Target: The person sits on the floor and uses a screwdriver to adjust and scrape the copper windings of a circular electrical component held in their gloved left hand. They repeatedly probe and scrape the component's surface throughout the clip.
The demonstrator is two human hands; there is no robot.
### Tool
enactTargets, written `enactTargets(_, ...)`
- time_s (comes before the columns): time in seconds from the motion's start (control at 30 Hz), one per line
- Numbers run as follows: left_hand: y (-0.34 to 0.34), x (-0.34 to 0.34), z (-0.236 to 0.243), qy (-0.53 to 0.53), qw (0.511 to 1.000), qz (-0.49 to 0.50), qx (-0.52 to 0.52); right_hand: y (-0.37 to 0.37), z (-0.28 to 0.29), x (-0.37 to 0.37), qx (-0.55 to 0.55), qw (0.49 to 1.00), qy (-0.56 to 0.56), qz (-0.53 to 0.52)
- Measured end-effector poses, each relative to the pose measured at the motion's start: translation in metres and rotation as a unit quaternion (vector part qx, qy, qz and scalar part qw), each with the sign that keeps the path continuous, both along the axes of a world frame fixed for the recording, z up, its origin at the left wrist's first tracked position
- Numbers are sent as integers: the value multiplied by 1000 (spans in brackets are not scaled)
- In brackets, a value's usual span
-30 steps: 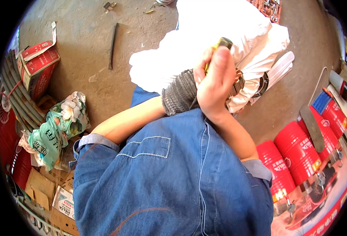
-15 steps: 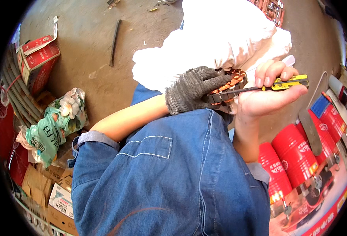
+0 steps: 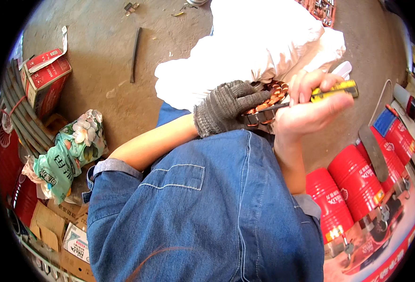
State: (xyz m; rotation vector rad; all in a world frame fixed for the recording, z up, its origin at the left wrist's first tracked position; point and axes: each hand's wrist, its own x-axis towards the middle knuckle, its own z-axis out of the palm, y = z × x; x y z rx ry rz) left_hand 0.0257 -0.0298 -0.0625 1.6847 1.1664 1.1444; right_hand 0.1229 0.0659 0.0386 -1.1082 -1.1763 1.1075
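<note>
Your gloved left hand (image 3: 224,107) grips the copper-wound ring (image 3: 277,93), apparently steadying it against the screwdriver (image 3: 344,88) clenched in your right hand (image 3: 306,113).

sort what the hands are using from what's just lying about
In use:
screwdriver, held in the right hand
copper-wound ring, held in the gloved left hand

Lying about:
black strip
red box
green bag
brown cardboard
</note>
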Motion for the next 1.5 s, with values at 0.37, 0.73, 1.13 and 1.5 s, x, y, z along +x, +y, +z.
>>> enactTargets(0.37,1,1,3,5,1000,0,5,7,-7,13,-77,997,21,22)
enactTargets(0.73,2,-1,-4,-16,998,-55,36,-2,-11,-10,-105,987,-67,104)
enactTargets(1.13,3,0,6,10,1000,-13,4,4,10,6,-104,992,29,70)
enactTargets(1.5,7,-2,11,17,1000,-7,-26,-15,12,17,106,983,-75,132)
